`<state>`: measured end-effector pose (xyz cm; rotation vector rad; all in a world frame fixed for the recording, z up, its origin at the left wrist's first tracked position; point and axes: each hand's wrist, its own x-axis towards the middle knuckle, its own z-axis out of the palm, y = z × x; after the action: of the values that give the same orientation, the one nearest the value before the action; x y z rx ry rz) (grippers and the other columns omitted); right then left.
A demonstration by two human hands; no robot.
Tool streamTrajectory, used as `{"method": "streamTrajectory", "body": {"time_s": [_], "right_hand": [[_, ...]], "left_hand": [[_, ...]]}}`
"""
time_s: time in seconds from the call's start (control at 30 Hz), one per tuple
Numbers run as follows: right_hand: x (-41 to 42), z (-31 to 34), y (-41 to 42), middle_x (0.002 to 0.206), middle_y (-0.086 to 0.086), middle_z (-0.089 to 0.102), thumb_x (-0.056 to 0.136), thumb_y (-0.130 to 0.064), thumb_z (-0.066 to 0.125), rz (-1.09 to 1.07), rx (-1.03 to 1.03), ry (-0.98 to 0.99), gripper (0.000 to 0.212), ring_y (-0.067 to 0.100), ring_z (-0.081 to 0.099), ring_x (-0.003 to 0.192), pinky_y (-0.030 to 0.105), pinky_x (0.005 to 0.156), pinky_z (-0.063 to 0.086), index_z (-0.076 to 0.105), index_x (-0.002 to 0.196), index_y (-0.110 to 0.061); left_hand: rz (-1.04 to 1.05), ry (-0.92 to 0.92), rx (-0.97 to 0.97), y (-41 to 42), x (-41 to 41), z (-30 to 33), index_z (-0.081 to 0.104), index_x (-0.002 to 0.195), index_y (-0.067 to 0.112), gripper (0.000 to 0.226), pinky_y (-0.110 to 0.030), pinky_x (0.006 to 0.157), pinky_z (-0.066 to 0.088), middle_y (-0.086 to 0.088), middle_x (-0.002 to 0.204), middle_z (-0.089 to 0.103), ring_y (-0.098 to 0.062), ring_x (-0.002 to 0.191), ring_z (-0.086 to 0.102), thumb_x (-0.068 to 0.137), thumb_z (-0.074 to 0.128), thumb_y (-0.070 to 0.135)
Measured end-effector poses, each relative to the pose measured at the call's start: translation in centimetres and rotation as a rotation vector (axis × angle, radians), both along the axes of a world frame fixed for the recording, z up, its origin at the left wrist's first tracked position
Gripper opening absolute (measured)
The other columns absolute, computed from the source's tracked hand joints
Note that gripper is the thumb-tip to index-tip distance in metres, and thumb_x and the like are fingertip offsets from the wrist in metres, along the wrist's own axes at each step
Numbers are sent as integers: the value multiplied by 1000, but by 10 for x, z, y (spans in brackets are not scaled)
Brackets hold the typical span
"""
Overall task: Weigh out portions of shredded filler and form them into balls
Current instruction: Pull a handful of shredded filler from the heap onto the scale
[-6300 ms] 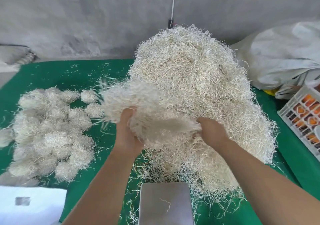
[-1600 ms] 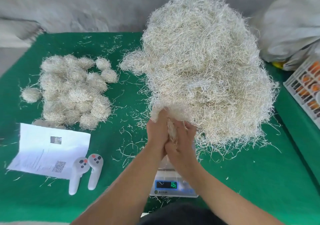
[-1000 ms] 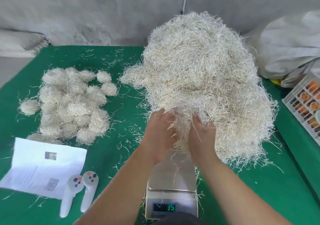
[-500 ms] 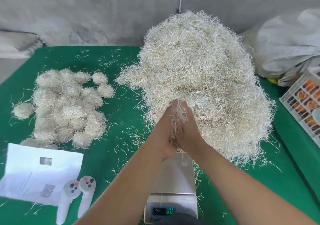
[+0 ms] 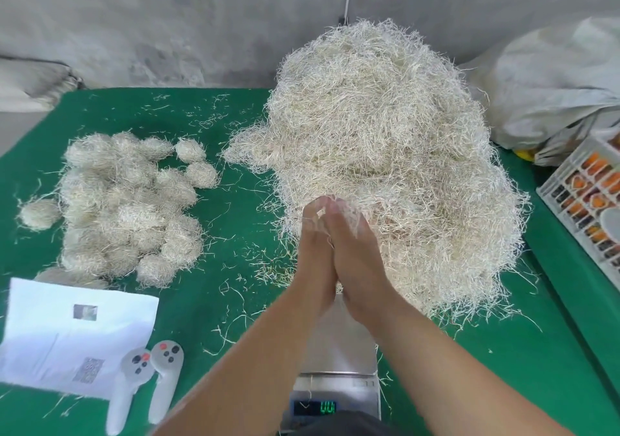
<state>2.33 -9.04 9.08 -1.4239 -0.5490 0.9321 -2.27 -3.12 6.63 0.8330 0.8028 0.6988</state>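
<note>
Left of grip: sheet of paper [image 5: 72, 335], two controllers [image 5: 147, 385], finished balls [image 5: 124, 207]; bare green mat [image 5: 241, 268] between.
Grip: left hand [image 5: 315, 254] and right hand [image 5: 355, 254], palms together, fingers straight, pressing a filler tuft [image 5: 322, 202] above the scale [image 5: 339, 378].
Right of grip: filler heap [image 5: 385, 154] touching; crate [image 5: 590, 201] at the edge.

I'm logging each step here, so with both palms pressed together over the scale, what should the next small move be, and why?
Probably keep rolling the palms until the tuft firms up, then set it with the finished balls. The left hand and right hand press flat together on the filler tuft, strands poking out at the fingertips, and the scale platform is bare.
</note>
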Motion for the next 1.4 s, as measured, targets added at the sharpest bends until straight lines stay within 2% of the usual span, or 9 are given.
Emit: {"method": "streamTrajectory", "body": {"time_s": [0.27,0.47,0.6,0.73,0.8,0.97,1.07,1.23,1.4], "right_hand": [[-4,11,10,78,-1,75,97,-26,63,-89,151,-258,14,9,69,69,28,62,55,74,88,-28],[-12,26,16,81,2,74,79,-83,58,-19,56,-15,64,14,72,70,25,55,55,72,72,-21],[1,25,17,49,-1,49,99,-60,54,-172,39,-13,62,17,49,46,27,48,43,56,50,-22],[18,11,21,56,-12,48,105,-29,49,-189,128,-294,17,9,41,49,24,49,37,62,94,-28],[21,4,18,66,-17,55,102,-18,42,-108,202,-367,32,3,45,51,21,47,40,53,123,-42],[24,-12,17,136,-18,26,92,-25,44,-187,13,-725,54,6,26,131,36,112,25,34,143,-39],[13,-9,12,140,-13,30,99,-49,51,-98,-128,-428,35,12,32,136,45,116,34,45,132,-42],[-4,8,5,105,4,77,105,-38,49,-15,-115,-4,31,18,71,98,36,82,57,73,100,-20],[3,26,5,98,12,78,100,-31,55,-69,-93,102,28,21,75,95,43,88,57,77,96,-15]], "left_hand": [[-92,-382,-315,2,-19,15,80,104,16,62,-33,81,59,-10,108,77,-23,98,75,93,44,65],[-8,-235,-261,1,-5,34,78,99,29,41,-30,65,57,8,97,69,-11,85,71,92,57,64],[-27,-92,-236,-10,0,29,76,108,32,43,-30,73,57,-1,85,76,-18,79,73,93,55,66],[-106,8,-172,-15,4,32,78,85,29,43,-26,64,56,3,79,76,-11,71,73,85,60,67],[-154,39,-150,-12,3,36,77,87,26,42,-25,65,52,5,79,76,-10,69,73,88,58,63],[-144,124,-141,-9,5,35,74,105,18,39,-32,72,56,0,91,76,-17,84,72,95,59,53],[33,24,-258,-6,5,28,71,106,12,44,-46,89,60,-11,98,77,-29,94,77,99,59,54],[101,130,41,1,7,16,66,90,22,31,-27,52,48,-2,67,60,-11,53,59,103,51,46],[157,243,511,-5,7,10,49,130,62,28,-31,98,52,5,129,51,8,109,53,106,43,49]]}}
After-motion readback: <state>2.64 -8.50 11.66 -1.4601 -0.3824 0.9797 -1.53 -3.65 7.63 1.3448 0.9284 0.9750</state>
